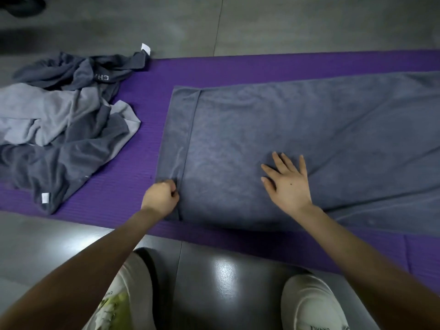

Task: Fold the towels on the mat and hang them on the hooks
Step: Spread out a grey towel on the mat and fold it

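Illumination: dim, overhead. Glare patch on the glossy floor (226, 272) between the shoes (312, 306). Soft focus throughout. Wide-angle distortion curves the mat (147, 144) edges near frame borders.

Bare forearms; white sneakers (312, 306) with printed lettering.

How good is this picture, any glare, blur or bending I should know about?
Head view: glare shows as a bright patch on the shiny floor between the shoes; the wide lens bows the purple mat and its edges; the whole frame is dim and soft, so the spread towel shows little weave; the left hand and right hand stay readable.
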Available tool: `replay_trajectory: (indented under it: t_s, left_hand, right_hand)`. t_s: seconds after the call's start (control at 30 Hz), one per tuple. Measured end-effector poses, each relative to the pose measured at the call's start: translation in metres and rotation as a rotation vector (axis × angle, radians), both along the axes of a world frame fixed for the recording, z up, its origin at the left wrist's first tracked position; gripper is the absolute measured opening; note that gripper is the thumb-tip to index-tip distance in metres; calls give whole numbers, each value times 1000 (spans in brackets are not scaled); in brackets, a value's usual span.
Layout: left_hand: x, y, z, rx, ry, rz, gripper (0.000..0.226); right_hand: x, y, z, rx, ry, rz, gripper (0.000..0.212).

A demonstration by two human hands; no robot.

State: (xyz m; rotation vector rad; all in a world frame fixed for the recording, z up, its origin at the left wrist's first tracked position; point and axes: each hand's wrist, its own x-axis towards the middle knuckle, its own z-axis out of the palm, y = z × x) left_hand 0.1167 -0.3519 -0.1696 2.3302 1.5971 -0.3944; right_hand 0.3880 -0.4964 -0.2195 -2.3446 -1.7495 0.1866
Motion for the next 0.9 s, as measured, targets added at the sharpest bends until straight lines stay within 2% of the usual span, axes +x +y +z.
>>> replay_trajectory:
  t_s: [0.13,0.23,0.3,0.43,0.57,0.63,0.7,0.8,0.9]
  left_hand:
    - [8,-6,13,43,133,-67,24]
    - [37,-6,25,168,31,-101,23]
    - [68,-10,28,186,-80,-211,20]
    - [157,-39,27,12,-289,-459,21]
    - [241,-92,22,-168,-424,-621,12]
    - [268,-118,18,-232,-446,-708,13]
    - [293,-143,13,-292,-430,-808,16]
    - [315,-165,7,-316,-369,-913,21]
    - [328,-174,-1,-362,-356,-899,26]
  right_hand:
    - [6,-23,4,93,26,-36,44]
    - [18,-46,13,231,63,-145,38]
    - [31,-71,20,317,70,-247,32]
    - [67,-137,30,382,83,-497,31]
    - [106,-199,31,327,69,-880,41]
    - [121,-217,31,280,73,-1089,49]
    - [137,-231,31,180,93,-1278,48]
    - [152,-234,24,12,114,-1402,41]
    - [156,-224,17,-46,102,-1439,36]
